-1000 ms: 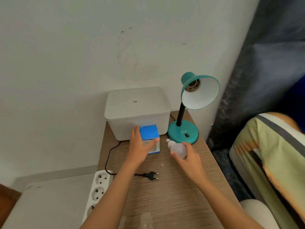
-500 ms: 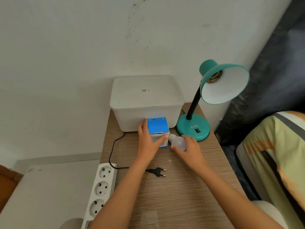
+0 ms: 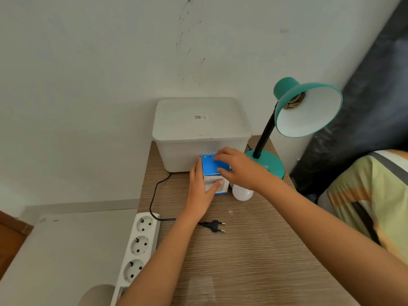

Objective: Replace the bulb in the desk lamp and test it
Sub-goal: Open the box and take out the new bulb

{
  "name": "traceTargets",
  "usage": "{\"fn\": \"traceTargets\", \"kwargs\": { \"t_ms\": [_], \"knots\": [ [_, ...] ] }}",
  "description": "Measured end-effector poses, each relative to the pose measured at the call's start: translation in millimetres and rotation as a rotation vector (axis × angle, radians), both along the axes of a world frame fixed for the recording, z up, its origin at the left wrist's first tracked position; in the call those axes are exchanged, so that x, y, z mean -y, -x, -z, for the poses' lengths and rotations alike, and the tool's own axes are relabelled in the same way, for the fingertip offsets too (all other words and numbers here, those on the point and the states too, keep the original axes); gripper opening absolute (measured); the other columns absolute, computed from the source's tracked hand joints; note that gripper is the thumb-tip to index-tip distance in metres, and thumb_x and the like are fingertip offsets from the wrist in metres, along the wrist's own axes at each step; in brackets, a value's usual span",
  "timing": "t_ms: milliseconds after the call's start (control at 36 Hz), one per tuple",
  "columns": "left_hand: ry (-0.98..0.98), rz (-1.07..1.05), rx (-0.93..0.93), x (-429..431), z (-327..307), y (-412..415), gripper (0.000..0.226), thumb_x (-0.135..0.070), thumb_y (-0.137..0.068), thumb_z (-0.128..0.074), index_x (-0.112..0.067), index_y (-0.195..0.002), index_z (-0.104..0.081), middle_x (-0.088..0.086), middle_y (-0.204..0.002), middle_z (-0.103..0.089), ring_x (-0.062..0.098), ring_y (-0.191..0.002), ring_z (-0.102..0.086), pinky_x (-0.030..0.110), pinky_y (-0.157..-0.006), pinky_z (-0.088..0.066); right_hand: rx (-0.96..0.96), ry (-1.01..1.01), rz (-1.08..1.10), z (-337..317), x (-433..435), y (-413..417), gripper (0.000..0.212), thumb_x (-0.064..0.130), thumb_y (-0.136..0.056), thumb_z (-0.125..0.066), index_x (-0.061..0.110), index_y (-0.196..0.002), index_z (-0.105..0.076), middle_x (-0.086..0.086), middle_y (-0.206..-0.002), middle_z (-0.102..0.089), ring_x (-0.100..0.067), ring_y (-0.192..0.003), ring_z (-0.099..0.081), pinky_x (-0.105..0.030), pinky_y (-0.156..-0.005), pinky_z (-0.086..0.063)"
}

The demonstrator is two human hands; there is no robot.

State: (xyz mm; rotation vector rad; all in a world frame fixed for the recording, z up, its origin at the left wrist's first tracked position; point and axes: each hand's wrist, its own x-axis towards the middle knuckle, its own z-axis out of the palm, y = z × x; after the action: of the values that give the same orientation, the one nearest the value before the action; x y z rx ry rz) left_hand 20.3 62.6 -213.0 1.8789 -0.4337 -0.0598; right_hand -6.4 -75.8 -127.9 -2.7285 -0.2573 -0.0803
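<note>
On the surface, a lidded bin stands at the back against the wall. The lamp stands to its right. A small box stands just before the bin, touching it. A bulb lies just right of the box. The plug lies nearer, its cord running left. A power strip lies along the surface's left edge.

White bulb lying beside blue box; teal lamp socket empty
</note>
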Motion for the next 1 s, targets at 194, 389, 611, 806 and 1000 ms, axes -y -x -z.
{"fn": "traceTargets", "kwargs": {
  "t_ms": [194,389,611,806,1000],
  "knots": [
    [0.028,0.022,-0.035,-10.9,2.4,-0.2,0.078,-0.025,-0.085,-0.067,-0.017,-0.148,-0.022,0.006,-0.146,-0.032,0.011,-0.130,-0.034,0.013,-0.100,-0.033,-0.076,0.148,-0.103,-11.1,-9.5,-9.1,0.041,0.023,-0.091,-0.053,0.010,-0.130,-0.050,-0.008,-0.135,-0.048,-0.022,-0.121,-0.047,-0.032,-0.101,-0.041],
    [0.035,0.031,-0.033,-20.2,3.3,-0.3,0.078,-0.027,-0.085,-0.067,-0.017,-0.148,-0.021,0.006,-0.147,-0.032,0.014,-0.133,-0.034,0.032,-0.109,-0.035,-0.092,0.212,-0.148,-16.8,-16.3,-13.7,0.043,0.024,-0.089,-0.055,0.010,-0.130,-0.051,-0.009,-0.134,-0.049,-0.023,-0.118,-0.049,-0.033,-0.100,-0.042],
    [0.062,0.075,-0.007,-19.5,2.6,1.9,0.075,-0.025,-0.085,-0.068,-0.020,-0.146,-0.026,0.001,-0.142,-0.038,0.007,-0.128,-0.038,0.002,-0.095,-0.033,-0.078,0.247,-0.177,-17.3,-10.3,-14.5,0.047,0.027,-0.088,-0.058,0.010,-0.131,-0.050,-0.008,-0.134,-0.049,-0.023,-0.119,-0.048,-0.031,-0.098,-0.041],
    [0.080,0.097,-0.022,-23.0,0.2,2.1,0.072,-0.027,-0.080,-0.073,-0.020,-0.141,-0.035,-0.002,-0.136,-0.047,0.004,-0.123,-0.045,0.016,-0.100,-0.040,0.116,0.277,-0.250,-2.9,-14.5,-4.2,0.037,0.028,-0.093,-0.043,0.002,-0.105,-0.066,-0.016,-0.104,-0.068,-0.032,-0.094,-0.061,-0.041,-0.081,-0.050],
    [0.016,0.120,-0.078,-36.1,6.0,3.0,0.099,-0.044,-0.063,-0.084,-0.020,-0.142,-0.030,-0.004,-0.136,-0.049,0.011,-0.125,-0.047,0.033,-0.099,-0.047,0.210,-0.092,-0.133,-7.6,-21.8,4.8,0.028,0.024,-0.094,-0.049,0.006,-0.100,-0.069,-0.011,-0.089,-0.073,-0.023,-0.081,-0.065,-0.037,-0.076,-0.053]
  ]
}}
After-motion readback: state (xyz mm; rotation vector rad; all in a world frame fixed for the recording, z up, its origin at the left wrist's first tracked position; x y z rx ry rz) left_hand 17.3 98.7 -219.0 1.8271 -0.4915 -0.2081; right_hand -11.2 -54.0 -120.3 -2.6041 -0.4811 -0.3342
